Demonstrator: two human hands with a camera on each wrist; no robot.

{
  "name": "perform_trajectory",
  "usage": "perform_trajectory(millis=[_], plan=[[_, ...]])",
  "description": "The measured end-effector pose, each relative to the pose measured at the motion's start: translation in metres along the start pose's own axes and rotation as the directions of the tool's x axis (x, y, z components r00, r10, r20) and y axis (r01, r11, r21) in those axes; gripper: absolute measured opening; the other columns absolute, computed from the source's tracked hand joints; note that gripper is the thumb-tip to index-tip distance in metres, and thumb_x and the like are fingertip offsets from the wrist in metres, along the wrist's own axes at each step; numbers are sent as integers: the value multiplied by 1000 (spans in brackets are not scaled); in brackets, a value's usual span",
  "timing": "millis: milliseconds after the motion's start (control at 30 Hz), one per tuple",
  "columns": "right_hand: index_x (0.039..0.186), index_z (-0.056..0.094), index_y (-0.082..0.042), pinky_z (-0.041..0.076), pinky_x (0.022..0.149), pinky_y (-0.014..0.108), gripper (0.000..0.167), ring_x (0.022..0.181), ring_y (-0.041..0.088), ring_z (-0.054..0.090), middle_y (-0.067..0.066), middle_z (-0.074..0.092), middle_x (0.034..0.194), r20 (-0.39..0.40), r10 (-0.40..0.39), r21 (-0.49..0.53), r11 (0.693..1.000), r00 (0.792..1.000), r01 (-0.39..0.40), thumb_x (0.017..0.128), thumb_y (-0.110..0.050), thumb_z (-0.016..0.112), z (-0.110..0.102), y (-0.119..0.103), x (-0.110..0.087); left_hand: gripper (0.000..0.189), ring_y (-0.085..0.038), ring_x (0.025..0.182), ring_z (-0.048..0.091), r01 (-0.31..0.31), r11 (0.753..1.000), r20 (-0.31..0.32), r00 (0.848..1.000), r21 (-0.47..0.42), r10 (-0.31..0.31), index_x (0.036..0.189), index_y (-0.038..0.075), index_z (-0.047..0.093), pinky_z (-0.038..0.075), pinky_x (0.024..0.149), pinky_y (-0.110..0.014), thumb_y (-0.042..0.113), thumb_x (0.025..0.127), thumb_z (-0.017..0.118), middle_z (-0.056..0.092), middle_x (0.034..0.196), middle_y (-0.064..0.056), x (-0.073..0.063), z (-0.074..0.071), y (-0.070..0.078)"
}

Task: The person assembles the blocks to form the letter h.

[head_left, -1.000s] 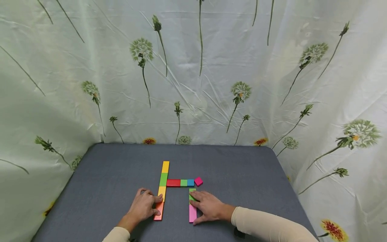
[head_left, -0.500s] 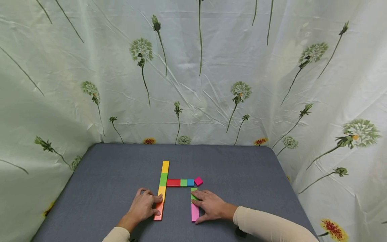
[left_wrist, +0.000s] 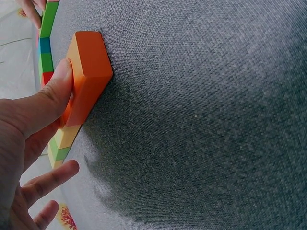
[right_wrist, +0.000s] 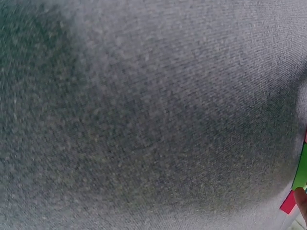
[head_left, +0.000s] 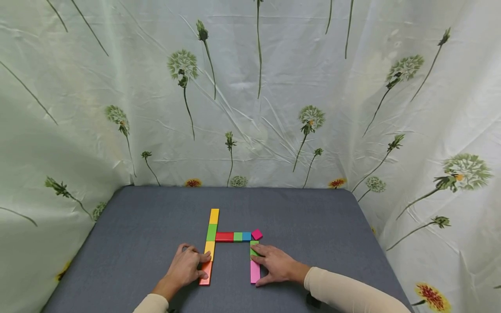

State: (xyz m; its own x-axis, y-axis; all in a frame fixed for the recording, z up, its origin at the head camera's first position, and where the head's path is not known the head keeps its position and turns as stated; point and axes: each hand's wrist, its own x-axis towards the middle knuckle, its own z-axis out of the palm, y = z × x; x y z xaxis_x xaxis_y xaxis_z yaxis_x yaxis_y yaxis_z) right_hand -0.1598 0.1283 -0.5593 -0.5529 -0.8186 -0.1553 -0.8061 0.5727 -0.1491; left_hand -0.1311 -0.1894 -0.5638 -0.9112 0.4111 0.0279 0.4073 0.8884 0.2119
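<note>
Colored flat blocks lie on the cloth-covered table. My left hand (head_left: 184,267) rests its thumb on the orange block (head_left: 205,278) and a fingertip on the adjoining yellow block (head_left: 209,248). The left wrist view shows the thumb against the orange block (left_wrist: 93,57), other fingers apart. My right hand (head_left: 278,265) lays extended fingers on a green block (head_left: 254,244), its thumb at the near end of the pink block (head_left: 255,276) joined below it. A tilted magenta block (head_left: 256,234) sits just beyond the green one; whether they touch I cannot tell.
Further up the left column are a green block (head_left: 211,232) and a yellow block (head_left: 214,216). A red block (head_left: 225,237), a small green block (head_left: 238,237) and a blue block (head_left: 246,236) form a crossbar. A floral curtain (head_left: 242,108) hangs behind the table (head_left: 313,217).
My right hand has slid the green and pink blocks rightward and slightly away from me, until the green one lies close to the magenta block. The left hand has stayed still.
</note>
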Motion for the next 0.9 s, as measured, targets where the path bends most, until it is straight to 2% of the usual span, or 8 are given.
perform_trajectory(millis=[300, 500, 700, 900], plan=[[140, 51, -13, 36, 108, 39, 78, 141, 20, 32, 7, 36, 153, -2, 9, 23, 1000, 1000, -9, 83, -66, 58, -1, 2, 0, 54, -19, 92, 57, -4, 1000, -8, 1000, 3, 4, 106, 17, 76, 35, 94, -52, 41, 58, 86, 74, 101, 3, 0, -1, 0], [139, 53, -13, 37, 107, 40, 78, 140, 20, 34, 7, 37, 153, -11, 11, 7, 1000, 1000, -11, 83, -66, 59, -2, 2, 0, 54, -20, 92, 57, -32, 999, -36, 999, 9, 33, 106, 16, 76, 35, 92, -52, 40, 58, 86, 74, 103, 2, -1, -2, 0], [140, 52, -15, 37, 107, 41, 78, 140, 21, 34, 6, 37, 153, -21, 17, 20, 1000, 1000, -17, 82, -67, 59, -1, 1, -1, 54, -20, 92, 58, -18, 1000, -17, 1000, 15, 18, 105, 18, 77, 36, 93, -52, 41, 58, 86, 73, 105, 3, 0, -2, 1], [139, 53, -16, 36, 107, 41, 76, 140, 22, 34, 6, 35, 153, -51, 44, 105, 994, 998, -38, 82, -66, 60, -1, 3, -1, 55, -22, 96, 58, 12, 1000, 14, 1000, 6, -12, 109, 18, 75, 35, 95, -52, 40, 60, 86, 71, 112, 3, 1, -3, 3]])
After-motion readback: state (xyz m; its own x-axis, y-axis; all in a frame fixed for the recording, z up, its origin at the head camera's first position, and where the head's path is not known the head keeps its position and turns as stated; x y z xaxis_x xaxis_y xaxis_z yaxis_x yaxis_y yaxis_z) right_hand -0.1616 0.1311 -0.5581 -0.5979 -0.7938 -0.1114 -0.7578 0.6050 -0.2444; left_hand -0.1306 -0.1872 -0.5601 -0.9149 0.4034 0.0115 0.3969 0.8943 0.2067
